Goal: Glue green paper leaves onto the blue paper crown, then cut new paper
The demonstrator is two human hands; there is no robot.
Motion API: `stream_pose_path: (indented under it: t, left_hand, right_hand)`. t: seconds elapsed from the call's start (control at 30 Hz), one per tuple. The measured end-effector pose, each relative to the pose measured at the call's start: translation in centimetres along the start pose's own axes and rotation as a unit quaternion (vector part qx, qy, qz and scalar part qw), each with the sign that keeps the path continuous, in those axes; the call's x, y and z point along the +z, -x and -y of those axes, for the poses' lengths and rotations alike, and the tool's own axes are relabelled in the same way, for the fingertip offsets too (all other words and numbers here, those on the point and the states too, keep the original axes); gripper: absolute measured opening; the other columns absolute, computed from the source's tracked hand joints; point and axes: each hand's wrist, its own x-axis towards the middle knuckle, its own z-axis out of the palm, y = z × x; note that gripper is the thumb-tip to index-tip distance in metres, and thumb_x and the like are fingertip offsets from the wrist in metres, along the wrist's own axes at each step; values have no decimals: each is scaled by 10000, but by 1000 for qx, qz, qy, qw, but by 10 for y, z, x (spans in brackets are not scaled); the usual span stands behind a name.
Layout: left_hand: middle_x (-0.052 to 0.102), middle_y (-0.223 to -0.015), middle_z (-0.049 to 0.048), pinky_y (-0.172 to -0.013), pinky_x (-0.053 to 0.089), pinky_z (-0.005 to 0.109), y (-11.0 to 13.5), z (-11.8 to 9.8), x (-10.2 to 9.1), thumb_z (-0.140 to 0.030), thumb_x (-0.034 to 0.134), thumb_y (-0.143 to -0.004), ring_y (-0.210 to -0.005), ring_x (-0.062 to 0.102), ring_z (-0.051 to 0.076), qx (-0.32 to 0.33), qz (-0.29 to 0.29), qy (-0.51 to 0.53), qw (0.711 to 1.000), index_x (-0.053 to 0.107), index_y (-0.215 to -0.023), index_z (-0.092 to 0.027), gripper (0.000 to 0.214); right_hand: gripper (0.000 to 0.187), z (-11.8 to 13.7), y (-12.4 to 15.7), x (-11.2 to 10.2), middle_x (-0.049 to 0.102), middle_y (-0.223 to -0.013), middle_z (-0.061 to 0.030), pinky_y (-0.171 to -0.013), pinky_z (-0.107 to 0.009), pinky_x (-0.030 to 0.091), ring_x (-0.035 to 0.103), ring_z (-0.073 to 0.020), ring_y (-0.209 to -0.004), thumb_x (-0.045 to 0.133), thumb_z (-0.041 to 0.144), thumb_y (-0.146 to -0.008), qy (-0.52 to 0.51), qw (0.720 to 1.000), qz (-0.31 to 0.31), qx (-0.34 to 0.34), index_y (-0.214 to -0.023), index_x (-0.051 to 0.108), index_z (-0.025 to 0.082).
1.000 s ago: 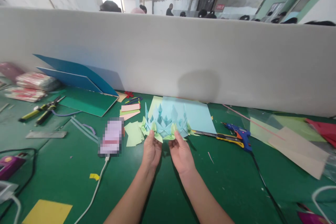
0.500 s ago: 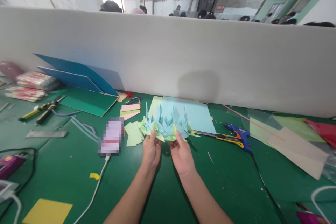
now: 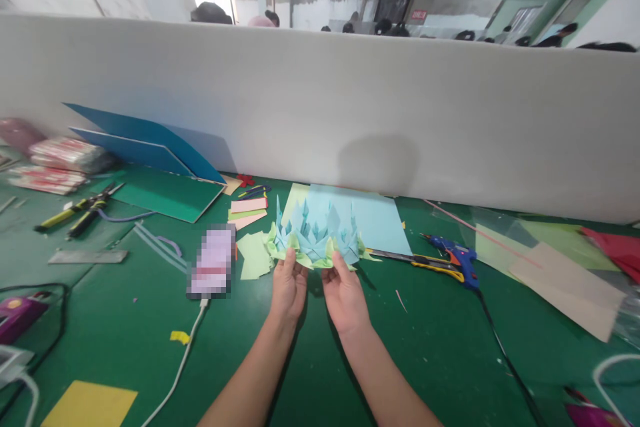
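A folded paper lotus (image 3: 313, 243) with pale blue pointed petals and light green outer leaves is between my two hands, a little above the green table. My left hand (image 3: 289, 287) grips its near left edge, thumb on top of a green leaf and fingers underneath. On the near right edge, my right hand (image 3: 345, 293) holds it the same way. Behind the lotus lie light blue paper sheets (image 3: 370, 220). Small pale green paper pieces (image 3: 254, 255) are just left of it. The lotus's underside and far side are hidden.
A pixelated phone (image 3: 213, 260) with a white cable lies at left. Pliers (image 3: 95, 207) and blue boards (image 3: 135, 147) are farther left. To the right are a yellow utility knife (image 3: 437, 267), a blue glue gun (image 3: 457, 260) and paper sheets (image 3: 565, 287). A white partition (image 3: 300, 100) stands behind.
Almost nothing differs. Both hands keep their hold on the paper lotus, which has barely shifted.
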Motion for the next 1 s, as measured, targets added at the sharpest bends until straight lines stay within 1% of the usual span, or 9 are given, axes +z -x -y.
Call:
stream_pose_path:
  t: [0.13,0.3,0.43,0.57,0.73,0.83,1.0]
  left_hand:
    - [728,-968,61,-804,529,240,0,0,0,-190,595,-819,-882,681,159,-8,6,0,1000,679,-874,-184,101]
    - [719,-1019,64,-872,512,253,1,-1,0,-186,579,-827,-991,654,173,-13,24,10,1000,668,-948,-191,149]
    - [724,-998,65,-896,502,254,1,0,0,-173,560,-841,-951,667,160,-19,23,11,999,664,-961,-181,159]
    - [731,-961,62,-882,508,241,0,1,-1,-162,536,-855,-898,679,142,-16,21,18,999,666,-958,-180,167]
    - [730,-953,68,-894,509,269,1,0,0,-171,555,-839,-940,672,168,-11,19,3,1000,665,-984,-197,184]
    - [729,-933,65,-875,519,266,2,-1,0,-165,541,-843,-943,671,172,-8,20,-1,1000,667,-961,-197,176]
    - [726,-882,63,-878,510,256,2,-1,0,-173,551,-837,-915,673,165,-9,16,-7,1000,669,-868,-193,124]
  right_hand:
    - [311,-1,-1,0,726,-900,9,-626,-209,508,641,-125,-809,779,284,-587,0,1000,8,-3,-879,696,218]
    - [314,-5,-4,-4,722,-948,-11,-730,-246,522,634,-146,-915,759,295,-622,7,999,18,-26,-913,680,209]
    - [341,-5,-4,-4,724,-954,-15,-781,-270,527,627,-162,-970,773,313,-604,15,999,13,-43,-915,680,209]
    - [378,-3,-2,-1,723,-977,-32,-789,-294,537,639,-179,-949,802,300,-553,3,999,-4,-41,-900,695,194]
    - [388,-3,-2,-1,721,-981,-43,-812,-312,534,635,-195,-969,816,312,-533,11,999,-11,-42,-881,700,188]
    - [378,-4,-3,-2,717,-988,-48,-829,-343,532,628,-210,-987,810,322,-546,23,998,-15,-49,-880,693,190]
    - [352,-2,-1,-2,721,-968,-32,-840,-328,526,641,-189,-940,804,301,-554,14,999,-10,-39,-868,685,197]
